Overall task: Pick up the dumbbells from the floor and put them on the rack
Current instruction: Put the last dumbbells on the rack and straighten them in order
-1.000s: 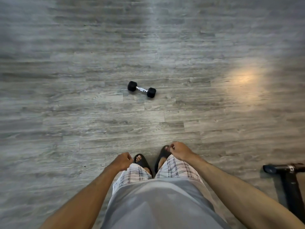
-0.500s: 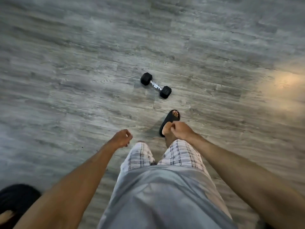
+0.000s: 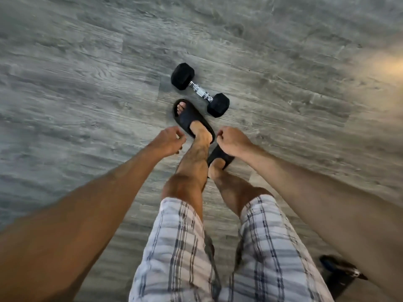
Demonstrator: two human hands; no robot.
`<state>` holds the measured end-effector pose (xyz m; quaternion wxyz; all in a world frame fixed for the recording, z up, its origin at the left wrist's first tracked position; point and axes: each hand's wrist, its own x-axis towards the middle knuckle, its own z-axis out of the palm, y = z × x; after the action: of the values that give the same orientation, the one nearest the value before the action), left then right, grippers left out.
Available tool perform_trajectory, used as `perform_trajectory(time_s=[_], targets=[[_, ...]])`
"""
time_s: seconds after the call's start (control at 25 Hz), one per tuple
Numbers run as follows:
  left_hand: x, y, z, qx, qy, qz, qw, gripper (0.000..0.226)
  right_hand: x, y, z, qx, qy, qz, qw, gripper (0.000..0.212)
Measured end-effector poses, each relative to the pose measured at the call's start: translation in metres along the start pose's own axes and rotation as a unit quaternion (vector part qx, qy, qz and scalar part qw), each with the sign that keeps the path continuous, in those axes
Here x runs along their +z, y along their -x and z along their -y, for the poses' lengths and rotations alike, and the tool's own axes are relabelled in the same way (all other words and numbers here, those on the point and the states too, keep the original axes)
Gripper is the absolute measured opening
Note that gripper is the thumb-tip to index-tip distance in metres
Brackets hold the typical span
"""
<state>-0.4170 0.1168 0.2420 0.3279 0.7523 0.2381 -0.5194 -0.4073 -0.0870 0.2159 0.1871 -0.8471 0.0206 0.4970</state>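
Observation:
A small dumbbell [image 3: 200, 90] with black hexagonal heads and a chrome handle lies on the grey wood-look floor [image 3: 87, 73], slanting from upper left to lower right. My left hand [image 3: 166, 139] hangs below and left of it, fingers loosely curled, holding nothing. My right hand [image 3: 232, 140] hangs just below the dumbbell's lower head, also curled and empty. Neither hand touches the dumbbell. No rack is in view.
My left foot in a black slide sandal [image 3: 189, 117] is planted right beside the dumbbell's lower head; the other sandal [image 3: 220, 155] is behind it. A dark object [image 3: 340, 271] sits at the lower right, partly hidden by my right forearm.
I have stepped forward, so the dumbbell is now much closer and just ahead of my front foot. Both hands have swung forward and stay empty.

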Motion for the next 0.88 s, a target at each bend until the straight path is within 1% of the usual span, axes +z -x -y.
perform_trajectory(time_s=[0.08,0.16,0.28,0.36,0.44,0.52,0.56,0.64,0.68,0.76,0.88], targets=[[0.001,-0.06,-0.007,0.003,-0.041,0.027,0.999,0.025,0.009,-0.058,-0.004,0.011,-0.018,0.001,1.0,0.025],[0.0,-0.119,-0.011,-0.001,-0.054,0.031,0.998,0.027,0.021,-0.112,-0.006,0.025,-0.04,-0.01,0.999,0.027],[-0.008,-0.196,-0.011,-0.001,-0.05,0.008,0.999,0.028,0.04,-0.187,-0.01,0.022,-0.064,-0.039,0.997,0.033],[-0.014,-0.244,-0.006,-0.011,-0.048,-0.032,0.998,0.035,0.056,-0.236,-0.013,0.01,-0.078,-0.072,0.994,0.037],[-0.019,-0.285,0.003,-0.008,-0.036,-0.089,0.995,0.053,0.073,-0.276,-0.016,-0.005,-0.083,-0.087,0.993,0.045],[-0.024,-0.319,0.01,0.002,-0.033,-0.133,0.991,0.073,0.089,-0.309,-0.017,-0.025,-0.056,-0.104,0.993,0.051],[-0.026,-0.333,0.013,0.006,-0.026,-0.146,0.989,0.084,0.095,-0.327,-0.016,-0.028,-0.042,-0.115,0.992,0.053],[-0.024,-0.349,0.013,0.018,-0.002,-0.15,0.989,0.102,0.103,-0.352,-0.015,-0.007,-0.052,-0.116,0.992,0.053],[-0.021,-0.356,0.011,0.024,0.01,-0.146,0.989,0.105,0.104,-0.365,-0.015,0.013,-0.063,-0.108,0.992,0.05],[-0.017,-0.366,0.007,0.027,0.032,-0.152,0.988,0.1,0.102,-0.383,-0.014,0.047,-0.053,-0.081,0.994,0.041],[-0.017,-0.374,0.007,0.027,0.061,-0.168,0.983,0.089,0.098,-0.39,-0.013,0.033,-0.043,-0.042,0.998,0.031]])
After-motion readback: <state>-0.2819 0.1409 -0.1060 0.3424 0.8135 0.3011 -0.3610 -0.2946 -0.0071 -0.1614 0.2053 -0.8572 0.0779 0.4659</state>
